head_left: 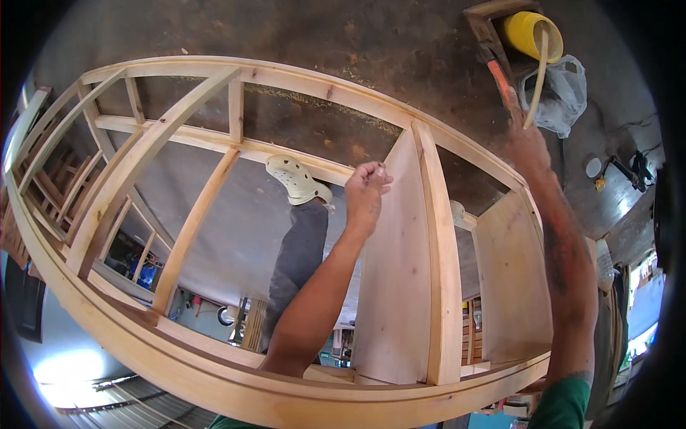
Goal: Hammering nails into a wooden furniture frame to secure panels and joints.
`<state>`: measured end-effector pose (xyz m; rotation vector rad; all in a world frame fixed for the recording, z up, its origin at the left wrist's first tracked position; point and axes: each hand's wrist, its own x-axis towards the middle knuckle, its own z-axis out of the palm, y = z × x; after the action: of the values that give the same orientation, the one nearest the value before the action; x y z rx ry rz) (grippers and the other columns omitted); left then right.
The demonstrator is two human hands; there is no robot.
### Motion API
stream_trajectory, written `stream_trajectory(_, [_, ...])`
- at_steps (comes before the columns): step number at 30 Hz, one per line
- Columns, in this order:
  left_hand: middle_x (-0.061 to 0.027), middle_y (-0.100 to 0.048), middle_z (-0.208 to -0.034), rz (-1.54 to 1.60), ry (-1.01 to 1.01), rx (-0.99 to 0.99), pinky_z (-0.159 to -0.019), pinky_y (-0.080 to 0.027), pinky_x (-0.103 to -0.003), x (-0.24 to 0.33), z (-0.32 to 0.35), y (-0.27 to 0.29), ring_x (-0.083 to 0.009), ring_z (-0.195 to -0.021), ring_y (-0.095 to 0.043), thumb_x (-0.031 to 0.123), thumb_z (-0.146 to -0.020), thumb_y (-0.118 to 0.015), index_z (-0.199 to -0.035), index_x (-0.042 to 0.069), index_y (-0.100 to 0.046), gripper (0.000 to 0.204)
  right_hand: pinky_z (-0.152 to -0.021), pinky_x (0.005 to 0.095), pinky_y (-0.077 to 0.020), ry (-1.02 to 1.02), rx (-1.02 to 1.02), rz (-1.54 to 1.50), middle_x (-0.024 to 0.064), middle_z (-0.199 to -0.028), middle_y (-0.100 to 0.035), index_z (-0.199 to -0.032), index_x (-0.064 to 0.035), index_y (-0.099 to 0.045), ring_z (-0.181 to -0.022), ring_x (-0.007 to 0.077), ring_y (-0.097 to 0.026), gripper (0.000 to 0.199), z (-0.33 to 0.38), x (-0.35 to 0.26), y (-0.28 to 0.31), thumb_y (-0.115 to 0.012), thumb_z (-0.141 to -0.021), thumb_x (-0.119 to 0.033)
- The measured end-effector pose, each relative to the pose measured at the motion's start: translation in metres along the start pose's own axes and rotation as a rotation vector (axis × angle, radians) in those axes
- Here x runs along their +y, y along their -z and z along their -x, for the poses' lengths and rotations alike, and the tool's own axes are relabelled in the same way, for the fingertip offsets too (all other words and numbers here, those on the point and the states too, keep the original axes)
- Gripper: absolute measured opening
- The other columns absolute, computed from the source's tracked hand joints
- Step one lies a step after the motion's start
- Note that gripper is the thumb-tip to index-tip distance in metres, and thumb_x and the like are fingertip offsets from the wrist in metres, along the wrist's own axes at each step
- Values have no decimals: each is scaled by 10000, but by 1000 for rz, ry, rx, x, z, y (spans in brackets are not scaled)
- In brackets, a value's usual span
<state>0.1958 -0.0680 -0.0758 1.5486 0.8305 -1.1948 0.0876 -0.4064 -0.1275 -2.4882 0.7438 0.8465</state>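
My left hand point(366, 199) is raised over the open wooden frame point(314, 76), beside a pale upright panel point(396, 272). Its thumb and fingers are pinched together, and whatever they hold is too small to make out. Farther right, beyond the frame's far rail, my right hand point(530, 151) is closed around the lower end of an orange-handled tool point(502, 84); the tool's dark far end lies by a wooden box point(484, 27). Close to the same hand ends a pale curved stick point(539, 75), which reaches across the mouth of a yellow bucket point(524, 34).
A clear plastic bag point(561, 100) lies below the bucket. Inside the frame's outline stands a leg with a pale clog point(296, 180). A second panel point(511, 275) closes the frame's right part. Crossbars point(196, 229) span its left side. Dark cords point(632, 170) lie at far right.
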Motion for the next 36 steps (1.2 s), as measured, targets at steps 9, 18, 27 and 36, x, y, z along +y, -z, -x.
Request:
stream_trajectory(9, [-55, -688, -979, -20, -103, -62, -786, -559, -268, -7, -64, -20, -130, -889, -677, 158, -986, -655, -1164, -26, -652, 256, -824, 572, -530, 172, -72, 172, 282, -1203, -573, -1625, -314, -209, -1005, 515, -628, 918, -12, 69, 12, -501, -850, 82])
stream_trajectory(18, [-35, -714, -961, -276, -285, -178, -765, -532, -253, 10, -132, -45, -85, -845, -637, 129, -950, -686, -1119, -36, -713, 238, -788, 574, -490, 311, -34, 248, 233, -1028, -590, -1629, -269, -227, -912, 483, -630, 861, -32, 126, 50, -486, -889, 87])
stream_trajectory(27, [-63, -736, -927, -615, -326, -334, -815, -514, -271, 18, -147, -70, -121, -857, -658, 140, -941, -678, -1115, -56, -726, 267, -938, 393, -509, -126, -265, -343, 275, -1188, -668, -1573, -215, -371, -1165, 391, -659, 650, 46, 43, 31, -541, -963, -71])
stream_trajectory(36, [-60, -734, -932, -529, -287, -372, -819, -510, -283, 9, -148, -69, -135, -863, -660, 159, -951, -671, -1106, -70, -719, 281, -755, 360, -497, -68, -339, -606, 218, -843, -608, -1577, -178, -358, -718, 319, -581, 616, 45, -60, 34, -544, -993, -108])
